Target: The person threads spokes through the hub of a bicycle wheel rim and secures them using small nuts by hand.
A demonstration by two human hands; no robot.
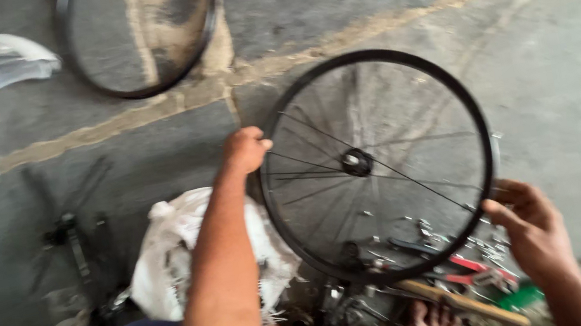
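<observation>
Nearest lay a heap of loose metal parts and red-handled tools (450, 270) on the grey concrete floor (576, 84), beside a white crumpled plastic bag (172, 253). Above the heap stood the black spoked bicycle wheel (377, 164), held upright. The left hand (245, 149) was closed over the rim's left edge; the right hand (523, 214) curled half shut about the lower right edge. Farthest, a bare black rim (139, 35) lay flat near the floor's top edge. Risk: the two-point grip looked light, so the wheel might tip onto the heap and bend thin spokes.
</observation>
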